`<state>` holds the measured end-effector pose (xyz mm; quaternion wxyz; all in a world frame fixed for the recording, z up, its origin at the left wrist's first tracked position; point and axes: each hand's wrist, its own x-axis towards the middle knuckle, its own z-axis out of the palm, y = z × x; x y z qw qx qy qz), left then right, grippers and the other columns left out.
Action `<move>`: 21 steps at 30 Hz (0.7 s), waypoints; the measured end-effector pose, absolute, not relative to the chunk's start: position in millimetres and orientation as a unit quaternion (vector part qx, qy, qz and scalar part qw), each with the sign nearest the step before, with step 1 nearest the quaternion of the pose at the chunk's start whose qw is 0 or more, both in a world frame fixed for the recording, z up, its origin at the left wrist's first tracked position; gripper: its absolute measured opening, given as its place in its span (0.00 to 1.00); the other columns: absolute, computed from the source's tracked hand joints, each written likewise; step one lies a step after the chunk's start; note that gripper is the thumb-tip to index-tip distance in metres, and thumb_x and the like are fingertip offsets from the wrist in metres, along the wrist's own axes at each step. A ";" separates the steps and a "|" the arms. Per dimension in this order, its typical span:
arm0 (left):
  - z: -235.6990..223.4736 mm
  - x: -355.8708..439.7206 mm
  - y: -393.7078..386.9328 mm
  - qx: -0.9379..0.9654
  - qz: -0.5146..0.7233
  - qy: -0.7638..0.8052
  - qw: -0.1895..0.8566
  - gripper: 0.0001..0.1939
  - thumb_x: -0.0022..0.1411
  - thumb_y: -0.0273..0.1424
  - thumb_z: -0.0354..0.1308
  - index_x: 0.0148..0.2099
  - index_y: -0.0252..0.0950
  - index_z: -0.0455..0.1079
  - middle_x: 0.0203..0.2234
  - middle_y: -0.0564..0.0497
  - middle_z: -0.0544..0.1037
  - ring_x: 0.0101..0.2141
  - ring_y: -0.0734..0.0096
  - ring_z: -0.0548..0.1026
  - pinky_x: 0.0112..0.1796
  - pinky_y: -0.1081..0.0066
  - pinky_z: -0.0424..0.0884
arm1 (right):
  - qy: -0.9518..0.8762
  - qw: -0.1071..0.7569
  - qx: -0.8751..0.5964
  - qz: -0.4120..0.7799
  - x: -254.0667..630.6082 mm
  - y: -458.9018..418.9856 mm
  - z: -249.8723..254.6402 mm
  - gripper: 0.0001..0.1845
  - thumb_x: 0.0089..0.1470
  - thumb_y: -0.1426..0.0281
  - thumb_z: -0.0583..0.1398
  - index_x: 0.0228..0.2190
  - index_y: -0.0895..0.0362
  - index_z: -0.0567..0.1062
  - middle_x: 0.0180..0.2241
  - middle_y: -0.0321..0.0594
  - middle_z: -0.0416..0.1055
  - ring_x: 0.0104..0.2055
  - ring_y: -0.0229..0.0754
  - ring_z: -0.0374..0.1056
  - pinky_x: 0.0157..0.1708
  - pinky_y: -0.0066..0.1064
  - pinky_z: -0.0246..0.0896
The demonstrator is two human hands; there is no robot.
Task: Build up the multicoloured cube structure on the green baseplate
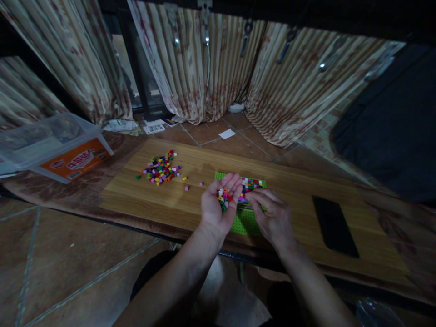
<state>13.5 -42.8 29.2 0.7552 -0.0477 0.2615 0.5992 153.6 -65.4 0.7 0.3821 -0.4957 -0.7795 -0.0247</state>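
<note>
My left hand [220, 204] is palm up and cupped around several small coloured toy bricks [225, 198]. It hovers over the left part of a green studded baseplate [247, 222]. Rows of multicoloured bricks [254, 183] cover the plate's far part, partly hidden by my hands. My right hand [270, 210] is over the plate's right side, thumb and fingertips pinched together close to the brick rows. Whatever lies between those fingertips is too small to make out. A loose pile of mixed bricks [162, 169] lies on the wooden board to the left.
The wooden board [129, 200] rests on a brown cloth. A black phone-like slab [335, 225] lies at its right. On the left stands a clear plastic box [54, 145] with an orange label. A few stray bricks [186, 187] lie between pile and plate. Striped curtains [204, 68] hang behind.
</note>
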 end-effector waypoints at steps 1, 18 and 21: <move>29.3 13.7 -42.8 -0.048 0.599 0.262 0.755 0.14 0.63 0.29 0.50 0.35 0.27 0.75 0.33 0.40 0.80 0.37 0.67 0.79 0.46 0.69 0.73 | -0.780 0.383 -0.493 -0.028 154.1 -65.3 0.0 0.07 0.59 0.72 0.58 0.34 0.56 0.77 0.35 0.41 0.76 0.38 0.41 0.71 0.40 0.33 0.67; 32.1 12.8 -43.2 -0.051 0.594 0.264 0.758 0.14 0.63 0.28 0.50 0.35 0.26 0.75 0.32 0.40 0.80 0.37 0.66 0.79 0.46 0.69 0.73 | -0.778 0.400 -0.482 -0.053 151.1 -67.2 -3.1 0.07 0.59 0.74 0.58 0.35 0.56 0.77 0.34 0.41 0.76 0.37 0.41 0.71 0.39 0.34 0.67; 32.2 13.1 -43.2 -0.050 0.593 0.265 0.759 0.14 0.63 0.28 0.49 0.35 0.26 0.75 0.33 0.39 0.80 0.37 0.66 0.79 0.46 0.69 0.73 | -0.778 0.399 -0.482 -0.049 152.0 -66.8 -3.6 0.07 0.59 0.74 0.58 0.35 0.55 0.77 0.34 0.40 0.76 0.37 0.41 0.71 0.40 0.34 0.67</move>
